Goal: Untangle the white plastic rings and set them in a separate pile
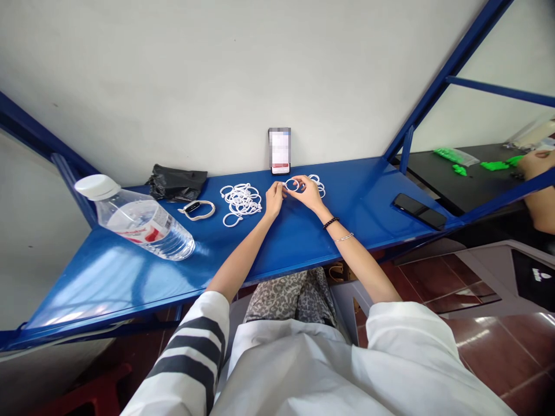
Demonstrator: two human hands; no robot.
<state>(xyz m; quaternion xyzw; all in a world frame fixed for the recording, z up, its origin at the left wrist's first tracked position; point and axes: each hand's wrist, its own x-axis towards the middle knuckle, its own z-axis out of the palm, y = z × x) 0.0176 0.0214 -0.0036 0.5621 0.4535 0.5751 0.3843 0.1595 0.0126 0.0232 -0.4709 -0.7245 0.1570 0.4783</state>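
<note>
White ring [298, 184]: held just in front of the propped phone [280, 151], between both hands. From left to right, note a water bottle [150, 228] far left of that phone, a black bag [178, 182] and pale-banded watch [191, 206] nearer, then a ring pile [243, 202] closer yet. Next, just before it, find the left hand [274, 200], fingers nearly closed, pinching the ring's left edge; the right hand [309, 194], half curled, gripping its right side; a smaller ring cluster [321, 188] just right; a dark phone [420, 211] far right.
</note>
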